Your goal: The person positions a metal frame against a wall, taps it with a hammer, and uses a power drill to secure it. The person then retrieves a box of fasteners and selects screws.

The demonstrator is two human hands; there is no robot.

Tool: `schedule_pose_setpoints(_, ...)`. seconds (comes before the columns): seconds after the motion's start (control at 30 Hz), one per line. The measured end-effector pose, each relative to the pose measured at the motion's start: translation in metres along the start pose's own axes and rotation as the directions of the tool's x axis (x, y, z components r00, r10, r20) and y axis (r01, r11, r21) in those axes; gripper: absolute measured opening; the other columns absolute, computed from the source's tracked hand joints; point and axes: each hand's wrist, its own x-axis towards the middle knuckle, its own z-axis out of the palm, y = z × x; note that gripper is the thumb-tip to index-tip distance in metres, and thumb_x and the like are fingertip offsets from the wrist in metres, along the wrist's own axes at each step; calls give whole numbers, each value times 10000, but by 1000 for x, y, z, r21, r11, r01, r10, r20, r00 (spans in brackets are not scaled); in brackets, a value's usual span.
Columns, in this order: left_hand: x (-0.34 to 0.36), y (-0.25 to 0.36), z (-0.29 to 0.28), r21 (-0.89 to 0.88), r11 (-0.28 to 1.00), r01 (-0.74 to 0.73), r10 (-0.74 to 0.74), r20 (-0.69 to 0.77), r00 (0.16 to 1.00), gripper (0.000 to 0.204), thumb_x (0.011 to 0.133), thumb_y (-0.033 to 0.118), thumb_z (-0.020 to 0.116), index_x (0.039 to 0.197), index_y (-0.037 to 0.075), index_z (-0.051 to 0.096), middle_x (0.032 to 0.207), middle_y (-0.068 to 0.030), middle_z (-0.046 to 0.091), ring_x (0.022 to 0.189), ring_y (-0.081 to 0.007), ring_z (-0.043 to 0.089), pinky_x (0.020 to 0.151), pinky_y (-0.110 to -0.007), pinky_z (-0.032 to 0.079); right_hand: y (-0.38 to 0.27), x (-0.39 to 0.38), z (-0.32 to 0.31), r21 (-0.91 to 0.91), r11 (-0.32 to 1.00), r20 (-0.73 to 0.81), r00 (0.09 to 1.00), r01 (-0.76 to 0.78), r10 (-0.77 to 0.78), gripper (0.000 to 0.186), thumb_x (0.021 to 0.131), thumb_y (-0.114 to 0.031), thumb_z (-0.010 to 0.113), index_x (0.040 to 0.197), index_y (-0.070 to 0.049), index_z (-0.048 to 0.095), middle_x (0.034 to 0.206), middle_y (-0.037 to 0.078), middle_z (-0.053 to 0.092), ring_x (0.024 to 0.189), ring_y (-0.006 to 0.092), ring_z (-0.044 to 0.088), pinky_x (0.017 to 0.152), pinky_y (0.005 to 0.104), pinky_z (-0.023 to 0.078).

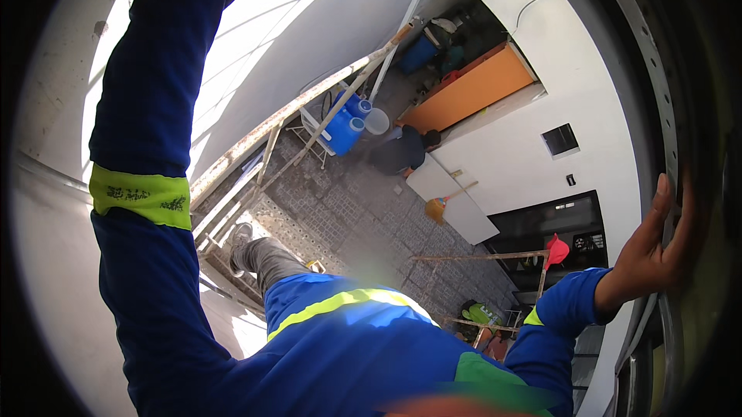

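My right hand (645, 258) is raised at the right edge of the head view, beside a grey metal channel (663, 100) with holes along it. Its visible fingers are stretched out and apart, and its palm faces a dark surface in the shadowed rim; whether it presses on it I cannot tell. No object shows in that hand. My left arm (143, 131), in a blue sleeve with a yellow-green band, reaches up past the top edge, so the left hand is out of sight. One of my shoes (240, 251) rests on a perforated platform (290, 224).
Rusty scaffold tubes (294, 96) run along my left. Far below, a crouching person (403, 150) works by an orange panel (464, 92). Blue jugs (344, 135), a white bucket (376, 122), a broom (437, 208) and a white board (456, 204) are nearby. A red cap (556, 251) hangs on a tube.
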Motion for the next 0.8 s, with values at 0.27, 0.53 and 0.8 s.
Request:
schedule_pose_setpoints(0.27, -3, -5, 2, -108, 993, 51, -63, -118, 991, 262, 976, 143, 589, 1097, -86, 630, 1051, -222, 662, 983, -303, 698, 942, -353, 585, -79, 127, 44, 111, 987, -156, 983, 112, -94, 323, 821, -87, 787, 1121, -13, 692, 1074, 76, 732, 985, 237, 657, 864, 346, 514)
schedule_pose_setpoints(0.53, -4, 2, 0, 16, 994, 112, -112, -20, 994, 419, 985, 351, 623, 1183, -17, 597, 1124, -125, 643, 999, -177, 655, 894, -285, 560, -110, 178, 85, 151, 988, -113, 994, 27, -10, 224, 757, -134, 852, 922, -73, 714, 873, 50, 708, 826, 214, 664, 700, 329, 516)
schedule_pose_setpoints(0.8, -17, -27, -23, 401, 908, -121, 170, -89, 981, 449, 888, 350, 742, 1163, 23, 604, 1161, -143, 604, 1087, -236, 604, 903, -394, 520, -127, 176, 96, 23, 998, -118, 992, -50, 53, 268, 733, -171, 889, 853, -102, 659, 868, 46, 693, 787, 221, 650, 708, 320, 502)
